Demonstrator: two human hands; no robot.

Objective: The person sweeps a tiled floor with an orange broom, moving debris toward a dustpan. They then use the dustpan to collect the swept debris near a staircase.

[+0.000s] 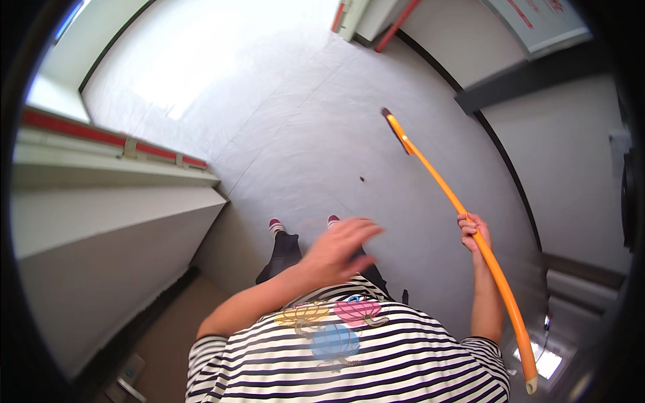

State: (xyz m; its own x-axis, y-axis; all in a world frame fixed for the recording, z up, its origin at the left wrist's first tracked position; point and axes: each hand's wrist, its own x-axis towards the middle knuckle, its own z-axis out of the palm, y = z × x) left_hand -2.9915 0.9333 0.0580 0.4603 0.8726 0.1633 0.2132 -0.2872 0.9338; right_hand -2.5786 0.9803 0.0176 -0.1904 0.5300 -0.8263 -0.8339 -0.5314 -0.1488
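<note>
A broom point(440, 180) with a long orange handle slants across the right side. My right hand point(473, 231) is wrapped round its handle at about the middle. The dark head of the broom points away from me, low over or on the floor; I cannot tell which. The upper end of the handle reaches back beside my right arm. In front of my body, my left hand point(341, 247) holds nothing, its fingers stretched out and slightly blurred. A small dark bit point(362, 178) lies on the grey floor point(302, 161) ahead of my feet.
To the left is a pale door frame or wall end point(121, 215) with a red strip. Along the right runs a light wall point(571, 134) with dark skirting and a dark horizontal bar. Another wall end with red edging point(369, 20) stands farther ahead.
</note>
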